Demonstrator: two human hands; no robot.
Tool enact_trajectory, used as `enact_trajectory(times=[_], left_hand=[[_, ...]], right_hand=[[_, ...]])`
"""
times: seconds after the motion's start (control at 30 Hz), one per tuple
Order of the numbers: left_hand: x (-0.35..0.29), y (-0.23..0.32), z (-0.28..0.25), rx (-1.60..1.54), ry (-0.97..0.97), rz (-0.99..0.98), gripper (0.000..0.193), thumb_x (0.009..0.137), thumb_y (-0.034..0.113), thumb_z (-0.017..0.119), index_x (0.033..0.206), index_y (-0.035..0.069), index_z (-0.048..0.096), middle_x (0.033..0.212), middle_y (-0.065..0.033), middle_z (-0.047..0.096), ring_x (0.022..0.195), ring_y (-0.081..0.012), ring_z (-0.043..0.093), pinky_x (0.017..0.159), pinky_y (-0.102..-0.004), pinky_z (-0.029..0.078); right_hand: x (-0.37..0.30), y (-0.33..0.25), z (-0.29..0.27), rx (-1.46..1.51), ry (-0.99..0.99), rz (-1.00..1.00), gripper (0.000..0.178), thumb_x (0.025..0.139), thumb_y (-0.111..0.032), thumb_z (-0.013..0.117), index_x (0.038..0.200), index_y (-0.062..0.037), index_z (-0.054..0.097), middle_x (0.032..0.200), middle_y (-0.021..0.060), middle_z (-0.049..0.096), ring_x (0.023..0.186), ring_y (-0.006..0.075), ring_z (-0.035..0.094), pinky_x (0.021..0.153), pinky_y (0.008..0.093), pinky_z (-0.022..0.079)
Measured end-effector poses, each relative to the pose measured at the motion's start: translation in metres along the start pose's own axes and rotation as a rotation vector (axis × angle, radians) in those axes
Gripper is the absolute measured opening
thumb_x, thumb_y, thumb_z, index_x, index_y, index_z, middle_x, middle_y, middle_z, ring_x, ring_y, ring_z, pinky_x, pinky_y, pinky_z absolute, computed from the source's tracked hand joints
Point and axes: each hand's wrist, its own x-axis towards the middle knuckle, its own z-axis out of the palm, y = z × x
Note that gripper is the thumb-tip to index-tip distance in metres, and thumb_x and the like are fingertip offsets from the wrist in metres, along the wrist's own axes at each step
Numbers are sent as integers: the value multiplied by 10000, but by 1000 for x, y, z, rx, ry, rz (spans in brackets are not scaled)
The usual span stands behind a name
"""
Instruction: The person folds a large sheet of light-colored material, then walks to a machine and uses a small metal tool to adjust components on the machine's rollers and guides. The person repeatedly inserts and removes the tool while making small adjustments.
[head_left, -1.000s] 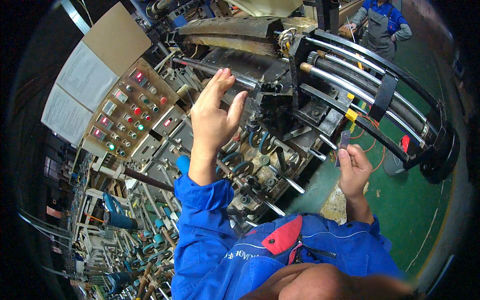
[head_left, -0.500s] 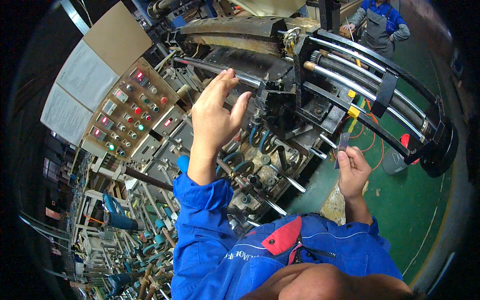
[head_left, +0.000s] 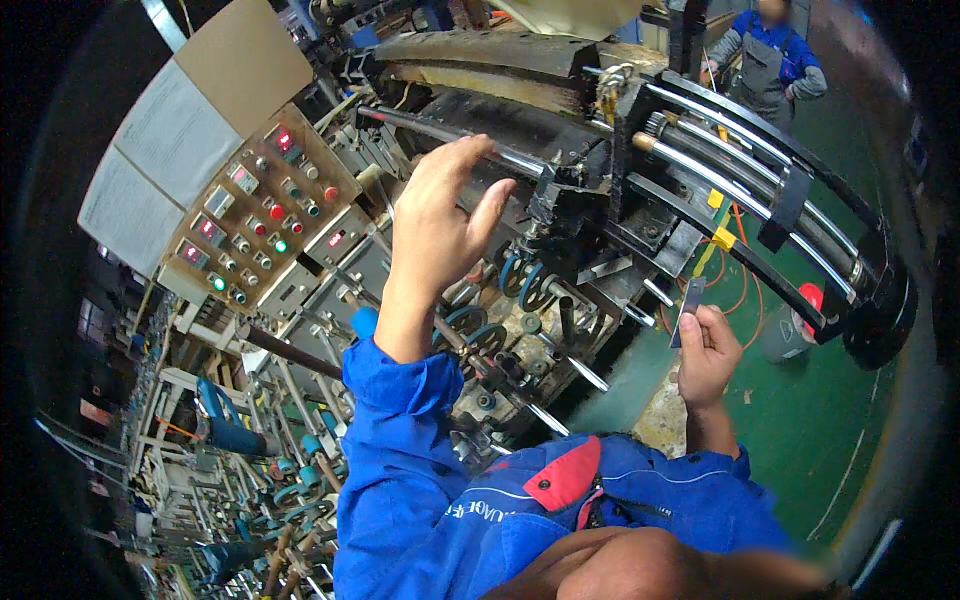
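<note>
My left hand (head_left: 435, 225) is raised over the machine, its fingers stretched out and its thumb spread away from them. Its fingertips overlap a long round metal bar (head_left: 400, 123); whether they touch it I cannot tell. Lower down on the right, my right hand (head_left: 708, 355) pinches a small flat dark-grey strip (head_left: 692, 298), like a blade or scraper, between thumb and fingers. The strip points upward, close to the bright end of a steel rod (head_left: 657, 292). A black clamp-like block (head_left: 570, 200) sits at the bar's right end.
A control panel (head_left: 265, 215) with lit buttons and paper sheets (head_left: 180, 135) stands at left. Chrome rollers (head_left: 720, 180) in a black frame reach out to the right. Beyond are a bucket (head_left: 785, 335), orange hoses (head_left: 742, 285) and a person (head_left: 765, 65) standing on the green floor.
The view has shifted slightly, so the machine sits a little further right and lower at the right side. My left fingers have drawn closer together; my right hand still holds the strip.
</note>
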Motion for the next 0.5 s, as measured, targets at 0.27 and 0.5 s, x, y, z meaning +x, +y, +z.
enact_trajectory(times=[0.27,0.5], left_hand=[[5,-34,12,-63,-7,88,369,884,187,786,1217,57,694,1247,-156,689,1190,-359,638,1038,-430,507],[15,-102,23,21,-20,42,603,786,454,839,1170,26,655,1155,-181,654,1141,-389,607,1023,-448,487]], right_hand=[[6,-10,5,-134,-9,-80,85,952,4,669,1019,29,715,841,15,579,715,74,514,610,224,405],[4,-4,4,-131,25,-38,84,960,-25,687,1014,38,700,890,27,608,779,88,531,672,234,424]])
